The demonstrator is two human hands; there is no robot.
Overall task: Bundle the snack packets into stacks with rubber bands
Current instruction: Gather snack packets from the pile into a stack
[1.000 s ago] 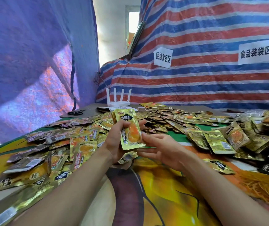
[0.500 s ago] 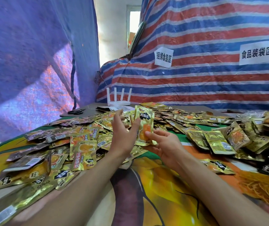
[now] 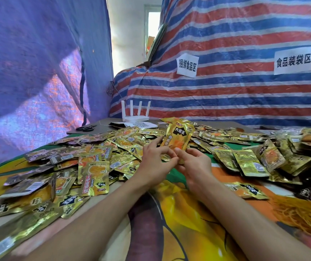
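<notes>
A purple tarp (image 3: 28, 72) hangs along the left side. Below it a heap of gold snack packets (image 3: 94, 166) lies spread over the surface (image 3: 179, 219), which is covered by a printed cloth in orange, yellow and green. Behind the heap lie black scissors (image 3: 86, 127), and further right a white router (image 3: 136, 117) stands with four antennas upright. At centre the left hand (image 3: 154, 164) has its index finger stretched up along the left edge of a raised packet (image 3: 179, 137), its other fingers curled at the packet's lower edge. The packet stands upright above the heap, its printed face toward the camera; whether more lie behind it cannot be told. The right hand (image 3: 196, 162) pinches the packet's bottom edge with thumb and curled fingers, touching the left hand. More gold packets (image 3: 250, 162) lie to the right. Near the right edge sits a pile of yellow rubber bands (image 3: 301, 213). Two paper signs (image 3: 187, 65) hang on the striped tarp (image 3: 245, 95) behind.
</notes>
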